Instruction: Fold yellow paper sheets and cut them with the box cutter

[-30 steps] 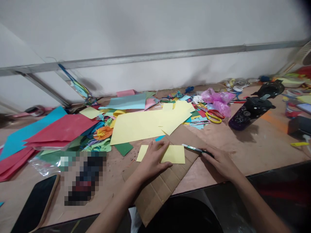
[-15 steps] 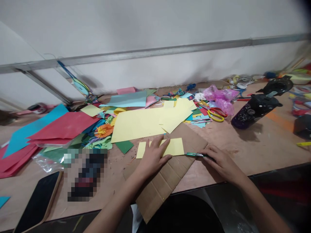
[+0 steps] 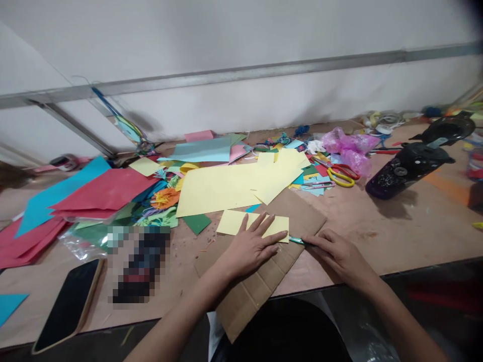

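Observation:
My left hand [image 3: 253,247] lies with fingers spread on a small yellow paper strip [image 3: 231,222], pressing it against a creased brown cardboard piece [image 3: 243,301]. In my right hand [image 3: 337,251] is a slim green craft knife [image 3: 296,240], pinched with its tip pointing left. That tip meets the lower right corner of the strip. The knife's rear part is hidden by my fingers. Just beyond the strip, a larger yellow sheet [image 3: 215,188] with a cut right end lies on the table.
Red sheets [image 3: 107,193], blue paper [image 3: 64,188] and orange yarn [image 3: 166,198] crowd the left. A phone [image 3: 70,304] lies near the front edge. Yellow-and-red scissors [image 3: 340,177], a pink plastic bag [image 3: 349,148] and a dark bottle [image 3: 403,173] with its lid raised stand or lie right.
My left hand has slid right along the strip, its fingers more spread. The strip has turned slightly, its right end lower. The knife now meets its corner. The whole view has shifted a little.

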Demonstrator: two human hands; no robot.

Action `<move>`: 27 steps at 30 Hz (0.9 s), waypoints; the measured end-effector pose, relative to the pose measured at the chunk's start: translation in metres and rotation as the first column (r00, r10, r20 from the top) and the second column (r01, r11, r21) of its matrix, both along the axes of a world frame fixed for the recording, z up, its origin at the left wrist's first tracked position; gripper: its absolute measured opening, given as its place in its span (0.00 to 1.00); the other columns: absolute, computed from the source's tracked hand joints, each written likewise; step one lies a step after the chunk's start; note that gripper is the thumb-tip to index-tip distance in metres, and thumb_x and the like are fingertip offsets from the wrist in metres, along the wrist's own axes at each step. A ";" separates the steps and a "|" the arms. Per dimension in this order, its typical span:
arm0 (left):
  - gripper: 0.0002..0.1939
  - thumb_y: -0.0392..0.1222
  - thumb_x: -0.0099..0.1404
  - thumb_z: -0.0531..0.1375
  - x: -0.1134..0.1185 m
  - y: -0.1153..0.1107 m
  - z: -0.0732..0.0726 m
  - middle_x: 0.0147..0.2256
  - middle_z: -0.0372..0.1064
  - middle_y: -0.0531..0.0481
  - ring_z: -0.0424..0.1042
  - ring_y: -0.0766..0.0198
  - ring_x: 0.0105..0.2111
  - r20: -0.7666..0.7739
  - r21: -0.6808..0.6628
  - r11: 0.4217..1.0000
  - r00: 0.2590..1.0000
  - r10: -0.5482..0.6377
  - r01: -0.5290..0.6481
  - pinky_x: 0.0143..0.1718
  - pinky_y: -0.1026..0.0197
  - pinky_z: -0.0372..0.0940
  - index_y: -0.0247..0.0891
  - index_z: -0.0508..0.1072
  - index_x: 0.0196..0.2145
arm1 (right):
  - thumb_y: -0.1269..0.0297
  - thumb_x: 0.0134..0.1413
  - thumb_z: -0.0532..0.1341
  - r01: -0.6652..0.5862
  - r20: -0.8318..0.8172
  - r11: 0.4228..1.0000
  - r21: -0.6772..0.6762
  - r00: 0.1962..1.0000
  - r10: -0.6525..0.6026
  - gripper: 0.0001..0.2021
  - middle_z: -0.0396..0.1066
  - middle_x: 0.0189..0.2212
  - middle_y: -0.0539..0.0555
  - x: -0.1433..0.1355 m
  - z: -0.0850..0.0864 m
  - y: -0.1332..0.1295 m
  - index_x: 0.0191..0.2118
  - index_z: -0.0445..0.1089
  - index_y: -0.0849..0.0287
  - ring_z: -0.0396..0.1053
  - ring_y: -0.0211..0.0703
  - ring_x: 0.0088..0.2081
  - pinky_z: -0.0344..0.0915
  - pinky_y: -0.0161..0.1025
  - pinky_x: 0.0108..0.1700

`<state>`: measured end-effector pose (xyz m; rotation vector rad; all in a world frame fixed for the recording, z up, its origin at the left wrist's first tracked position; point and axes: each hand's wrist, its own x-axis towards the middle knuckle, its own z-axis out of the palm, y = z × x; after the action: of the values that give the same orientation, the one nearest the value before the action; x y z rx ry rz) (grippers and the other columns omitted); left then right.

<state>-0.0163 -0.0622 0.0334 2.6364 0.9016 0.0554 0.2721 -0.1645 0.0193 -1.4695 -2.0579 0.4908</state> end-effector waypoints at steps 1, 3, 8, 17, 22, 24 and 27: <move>0.25 0.61 0.79 0.46 0.000 0.000 0.000 0.76 0.42 0.52 0.41 0.46 0.76 -0.005 0.000 1.000 1.000 0.001 -0.001 0.71 0.26 0.33 0.68 0.59 0.70 | 0.57 0.75 0.54 -0.002 0.006 1.000 0.002 1.000 0.002 0.17 0.73 0.38 0.56 0.000 -0.001 -0.001 0.59 0.76 0.48 0.74 0.44 0.38 0.70 0.38 0.38; 0.25 0.62 0.79 0.46 0.000 -0.001 -0.001 0.76 0.42 0.54 0.41 0.46 0.75 -0.003 0.005 1.000 1.000 0.004 -0.004 0.72 0.26 0.32 0.69 0.59 0.70 | 0.57 0.75 0.53 -0.009 0.018 1.000 -0.005 1.000 0.009 0.18 0.71 0.35 0.54 0.001 -0.002 -0.004 0.59 0.76 0.48 0.72 0.43 0.35 0.69 0.37 0.35; 0.25 0.63 0.79 0.46 0.000 0.000 -0.003 0.76 0.41 0.54 0.41 0.45 0.76 0.003 0.019 1.000 1.000 0.000 -0.001 0.71 0.25 0.32 0.69 0.59 0.70 | 0.60 0.76 0.51 -0.011 0.041 1.000 0.000 0.999 0.011 0.19 0.68 0.33 0.53 0.002 -0.002 -0.009 0.61 0.74 0.49 0.71 0.42 0.33 0.67 0.36 0.33; 0.25 0.63 0.78 0.47 0.000 0.000 -0.001 0.76 0.40 0.52 0.41 0.41 0.75 0.006 0.013 1.000 1.000 -0.024 0.024 0.69 0.21 0.34 0.70 0.58 0.70 | 0.57 0.76 0.50 -0.012 0.011 0.997 -0.079 1.000 0.013 0.19 0.69 0.35 0.54 0.001 0.002 -0.012 0.62 0.73 0.48 0.72 0.43 0.36 0.67 0.37 0.36; 0.24 0.61 0.79 0.48 -0.001 0.000 0.004 0.76 0.42 0.53 0.41 0.39 0.75 0.004 0.016 0.998 0.998 -0.065 0.065 0.67 0.17 0.37 0.74 0.57 0.69 | 0.55 0.76 0.50 -0.013 -0.035 0.994 -0.113 0.999 0.010 0.19 0.70 0.36 0.54 0.003 0.006 -0.010 0.61 0.73 0.47 0.72 0.44 0.36 0.69 0.38 0.37; 0.24 0.61 0.79 0.48 -0.001 -0.001 0.006 0.76 0.43 0.52 0.41 0.39 0.75 -0.005 0.016 0.997 0.997 -0.075 0.075 0.67 0.16 0.37 0.73 0.58 0.69 | 0.55 0.76 0.50 -0.013 -0.042 0.993 -0.117 0.999 0.008 0.19 0.69 0.36 0.54 0.004 0.007 -0.009 0.61 0.73 0.47 0.72 0.45 0.36 0.69 0.39 0.37; 0.24 0.61 0.79 0.49 -0.002 -0.001 0.006 0.76 0.43 0.52 0.41 0.38 0.75 -0.007 0.022 0.996 0.996 -0.085 0.085 0.66 0.15 0.37 0.72 0.58 0.69 | 0.55 0.76 0.50 -0.009 -0.038 0.992 -0.124 0.999 0.004 0.19 0.69 0.36 0.54 0.005 0.009 -0.009 0.61 0.74 0.46 0.72 0.45 0.37 0.69 0.39 0.37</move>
<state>-0.0180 -0.0633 0.0398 2.6939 0.7947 0.0362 0.2771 -0.1733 0.0282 -1.5135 -2.0352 0.6546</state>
